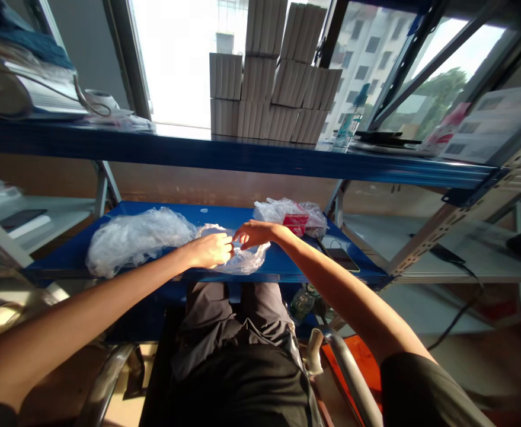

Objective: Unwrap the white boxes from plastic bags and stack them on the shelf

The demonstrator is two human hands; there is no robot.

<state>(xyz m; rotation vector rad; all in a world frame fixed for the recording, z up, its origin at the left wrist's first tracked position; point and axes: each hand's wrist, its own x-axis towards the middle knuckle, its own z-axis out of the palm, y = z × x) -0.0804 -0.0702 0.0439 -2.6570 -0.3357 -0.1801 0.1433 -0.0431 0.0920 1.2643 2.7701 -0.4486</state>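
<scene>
the clear bag [245,264] is spread beneath both the left hand [212,249] and right hand [258,232], fingers [227,247] curled; whether it is pinched cannot be told.

A black top [251,385] is being worn; beyond the top, creased greyish trousers [207,320] are being worn, and on either side of it dark short sleeves [424,391] are being worn.
</scene>
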